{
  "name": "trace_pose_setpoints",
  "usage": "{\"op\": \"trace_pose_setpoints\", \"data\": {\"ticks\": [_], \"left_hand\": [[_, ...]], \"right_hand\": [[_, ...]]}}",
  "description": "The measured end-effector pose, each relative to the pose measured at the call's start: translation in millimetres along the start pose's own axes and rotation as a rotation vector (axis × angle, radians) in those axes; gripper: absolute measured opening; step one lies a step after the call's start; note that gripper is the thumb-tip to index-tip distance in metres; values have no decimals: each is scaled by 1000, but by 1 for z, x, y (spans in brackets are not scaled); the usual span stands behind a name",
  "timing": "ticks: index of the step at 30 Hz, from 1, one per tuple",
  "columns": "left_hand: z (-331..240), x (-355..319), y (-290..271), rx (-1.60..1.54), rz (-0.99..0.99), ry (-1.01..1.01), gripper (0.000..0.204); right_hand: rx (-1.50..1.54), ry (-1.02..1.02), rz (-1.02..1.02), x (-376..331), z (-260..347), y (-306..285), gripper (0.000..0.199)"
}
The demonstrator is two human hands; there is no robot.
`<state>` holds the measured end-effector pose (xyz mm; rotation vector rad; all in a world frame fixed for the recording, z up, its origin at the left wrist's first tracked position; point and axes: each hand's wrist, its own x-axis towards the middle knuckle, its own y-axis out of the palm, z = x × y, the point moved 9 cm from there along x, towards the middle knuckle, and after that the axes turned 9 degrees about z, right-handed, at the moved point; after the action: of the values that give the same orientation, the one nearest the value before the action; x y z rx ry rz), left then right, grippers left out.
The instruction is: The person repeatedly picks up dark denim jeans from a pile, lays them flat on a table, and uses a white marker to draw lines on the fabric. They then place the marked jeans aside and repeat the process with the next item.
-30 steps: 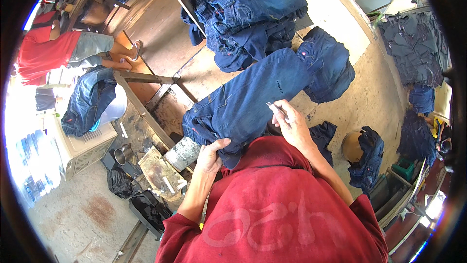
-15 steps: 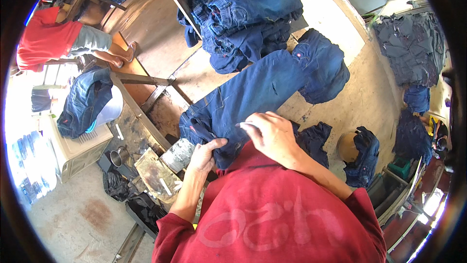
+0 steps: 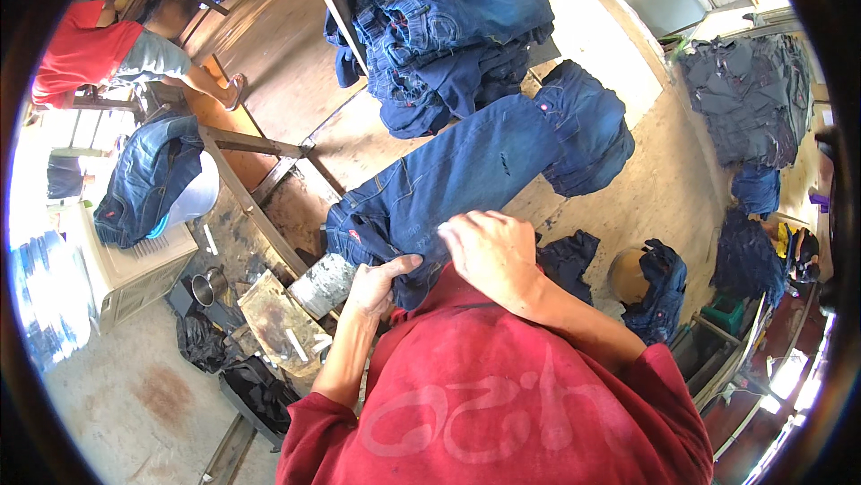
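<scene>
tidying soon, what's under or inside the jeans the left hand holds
A grey-white cylinder shows at the lower-left end of the jeans, close to the left hand. Whether it runs on under or inside them cannot be seen; they cover that part.

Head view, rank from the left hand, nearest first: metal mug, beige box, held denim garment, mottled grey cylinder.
From the left hand:
1. Denim garment: in its grip, thumb on top.
2. Mottled grey cylinder: just left of the hand.
3. Metal mug: farther left, past the cylinder.
4. Beige box: farthest left of the four.
</scene>
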<state>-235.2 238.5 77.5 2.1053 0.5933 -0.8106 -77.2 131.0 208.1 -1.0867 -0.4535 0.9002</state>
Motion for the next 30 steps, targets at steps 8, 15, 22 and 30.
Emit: {"op": "trace_pose_setpoints", "data": {"ticks": [8,15,22,30], "left_hand": [[-1,4,-4,13,-27,0,30],[2,7,-6,-35,-20,57,36],[10,3,-8,-68,-73,36,36],[6,2,-5,-83,-105,99,40]], "right_hand": [[-176,37,0,11,-8,-1,14],[81,-154,47,27,20,8,18],[66,-205,89,26,19,6,24],[38,-229,131,32,8,7,21]]}}
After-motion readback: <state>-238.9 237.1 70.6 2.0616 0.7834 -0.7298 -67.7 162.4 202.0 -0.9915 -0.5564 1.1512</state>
